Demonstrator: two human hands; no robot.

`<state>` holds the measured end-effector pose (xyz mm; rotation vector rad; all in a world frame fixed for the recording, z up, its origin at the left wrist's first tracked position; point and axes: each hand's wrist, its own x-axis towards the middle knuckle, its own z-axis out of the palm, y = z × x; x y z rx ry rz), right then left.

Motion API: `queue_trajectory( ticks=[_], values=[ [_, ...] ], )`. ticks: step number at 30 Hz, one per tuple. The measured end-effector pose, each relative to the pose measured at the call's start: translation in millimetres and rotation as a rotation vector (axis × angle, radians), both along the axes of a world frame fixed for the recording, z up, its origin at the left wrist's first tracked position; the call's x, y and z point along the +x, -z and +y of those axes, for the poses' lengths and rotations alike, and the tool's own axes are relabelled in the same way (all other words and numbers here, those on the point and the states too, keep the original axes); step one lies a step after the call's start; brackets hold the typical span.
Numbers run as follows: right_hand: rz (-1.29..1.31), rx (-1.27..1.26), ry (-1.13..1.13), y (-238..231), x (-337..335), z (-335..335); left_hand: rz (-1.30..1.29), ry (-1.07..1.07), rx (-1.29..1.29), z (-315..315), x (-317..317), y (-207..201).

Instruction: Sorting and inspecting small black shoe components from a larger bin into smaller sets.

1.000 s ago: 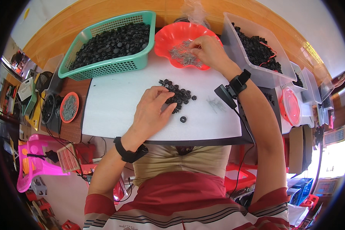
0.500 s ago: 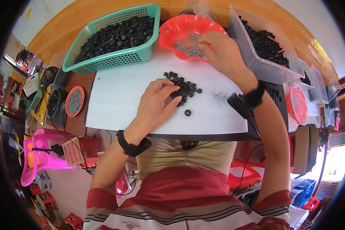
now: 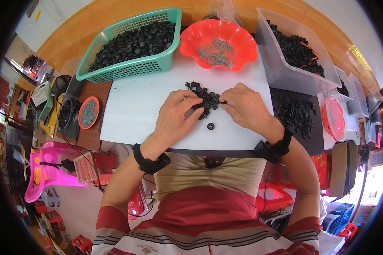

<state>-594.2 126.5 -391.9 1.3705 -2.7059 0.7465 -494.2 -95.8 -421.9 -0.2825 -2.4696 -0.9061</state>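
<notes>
White foam-like board [image 3: 132, 110] at frame centre, carrying everything. Above it, upper left to upper right: green basket [image 3: 127, 70] of black parts, red scalloped bowl [image 3: 219, 29] of small metal pieces, clear bin [image 3: 285, 72]. Centre: heap of black rings [image 3: 206, 97], one stray ring [image 3: 210, 126] just below. Probably light, stiff, hard to pinch; best taken by the rim. Left hand [image 3: 174, 119] and right hand [image 3: 244, 106] fingertips closed at the heap; exact grip hidden.
</notes>
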Motion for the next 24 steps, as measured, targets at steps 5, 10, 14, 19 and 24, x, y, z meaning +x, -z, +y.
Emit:
queue_trajectory(
  ticks=[5,10,14,19,24],
  values=[
    [0.047,-0.085,-0.027,4,2,8,0.084,-0.011,0.005,-1,4,-2],
    [-0.082,-0.324,-0.026,-8,23,14,-0.007,-0.012,0.203,11,17,-17],
    [-0.068,-0.466,-0.073,-13,43,9,-0.287,0.150,0.696,25,25,-27],
    [-0.039,-0.533,-0.160,-17,62,8,-0.534,0.383,1.131,35,35,-36],
    [0.087,-0.546,-0.185,-29,87,11,-0.540,0.337,1.279,36,48,-35]
  ],
)
